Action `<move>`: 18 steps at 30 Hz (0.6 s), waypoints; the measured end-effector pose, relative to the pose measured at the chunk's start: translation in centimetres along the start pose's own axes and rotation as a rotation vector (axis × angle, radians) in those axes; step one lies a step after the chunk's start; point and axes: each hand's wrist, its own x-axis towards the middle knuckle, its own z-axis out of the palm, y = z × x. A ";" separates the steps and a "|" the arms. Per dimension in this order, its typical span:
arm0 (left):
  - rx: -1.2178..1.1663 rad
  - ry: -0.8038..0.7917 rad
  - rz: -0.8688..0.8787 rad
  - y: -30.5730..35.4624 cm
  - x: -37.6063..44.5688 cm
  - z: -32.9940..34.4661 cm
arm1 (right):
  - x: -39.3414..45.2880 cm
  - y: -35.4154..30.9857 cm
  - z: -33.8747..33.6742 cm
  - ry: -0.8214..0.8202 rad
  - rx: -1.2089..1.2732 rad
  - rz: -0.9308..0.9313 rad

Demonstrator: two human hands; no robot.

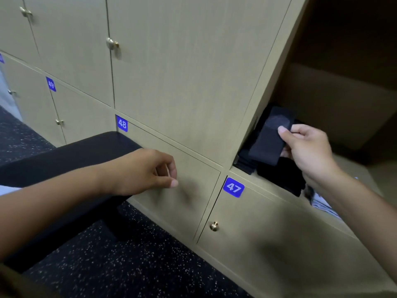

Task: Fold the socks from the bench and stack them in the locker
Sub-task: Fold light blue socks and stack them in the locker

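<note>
Folded dark sock (269, 137): held at the mouth of the open locker (335, 108), over a stack of dark socks (277, 171) on the locker floor. Long axis runs near-left to far-right, tilted. Right hand (307, 147) pinches its near-right edge, thumb on top; it lies just left of that hand. Left hand (148, 171), loosely curled and empty, hangs well apart to the left, above the black padded surface (71, 155). Judgement: lowering falls to the right hand.

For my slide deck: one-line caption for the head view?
Right hand places a folded dark sock on the stack in the open locker.
</note>
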 end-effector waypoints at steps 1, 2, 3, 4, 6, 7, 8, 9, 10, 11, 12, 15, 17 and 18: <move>0.004 -0.009 0.006 0.2 0.2 0.2 | 0.8 0.4 0.1 0.007 -0.006 0.027; 0.009 -0.018 0.011 0.3 0.3 0.4 | 1.7 0.6 0.2 0.004 -0.018 0.060; 0.014 -0.025 0.014 0.4 0.4 0.5 | 2.5 0.9 0.3 -0.007 -0.023 0.096; 0.017 -0.031 0.017 0.6 0.5 0.7 | 3.3 1.0 0.5 -0.021 -0.021 0.140; 0.023 -0.040 0.023 0.8 0.7 1.0 | 4.6 1.1 1.0 -0.060 -0.037 0.212; 0.027 -0.044 0.025 0.8 0.7 1.1 | 5.1 1.1 1.3 -0.071 -0.056 0.236; 0.032 -0.048 0.027 0.9 0.7 1.2 | 5.6 1.1 1.6 -0.074 -0.086 0.259; 0.037 -0.052 0.030 0.9 0.7 1.2 | 6.0 1.1 1.8 -0.072 -0.122 0.277; 0.042 -0.056 0.033 0.9 0.7 1.2 | 6.5 1.1 2.0 -0.063 -0.164 0.288; 0.047 -0.060 0.035 0.8 0.7 1.3 | 6.8 1.2 2.1 -0.047 -0.201 0.296; 0.049 -0.062 0.034 0.7 0.6 1.2 | 7.1 1.2 2.2 -0.031 -0.229 0.302; 0.046 -0.072 0.023 0.1 0.4 1.1 | 7.6 1.2 2.3 -0.001 -0.262 0.330; 0.052 -0.075 0.021 -0.3 0.2 1.0 | 7.9 1.2 2.5 -0.005 -0.318 0.331; 0.060 -0.075 0.021 -0.5 0.1 1.0 | 8.0 1.4 2.5 -0.011 -0.357 0.318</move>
